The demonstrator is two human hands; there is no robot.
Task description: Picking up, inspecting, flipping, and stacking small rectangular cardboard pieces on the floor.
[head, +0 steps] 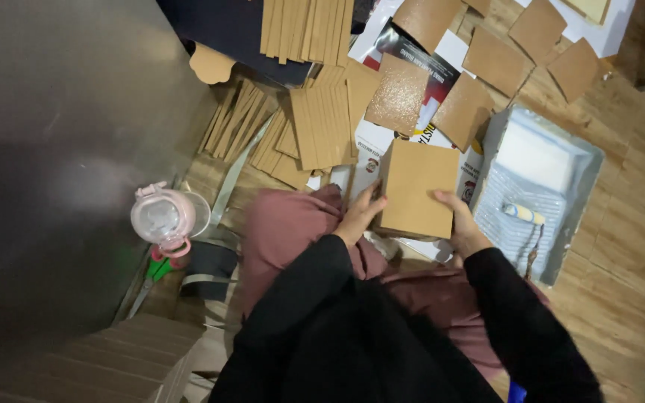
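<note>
I hold a plain brown cardboard rectangle [415, 186] between both hands above my lap. My left hand [360, 215] grips its left edge with the fingers curled round it. Its right edge is pinched by my right hand [460, 222]. Both arms are in black sleeves, and my knees are covered in dusty-pink cloth [285, 227]. Just beyond the held piece, other brown cardboard pieces [401, 93] with a wet, shiny coating lie on printed paper sheets.
A grey paint tray [561, 216] with white glue and a small roller [522, 213] sits on the wooden floor at right. Stacks of cardboard strips [322, 123] lie ahead. A pink lidded cup [162, 216] and green-handled scissors [154, 272] are at left beside a metal surface [54, 149].
</note>
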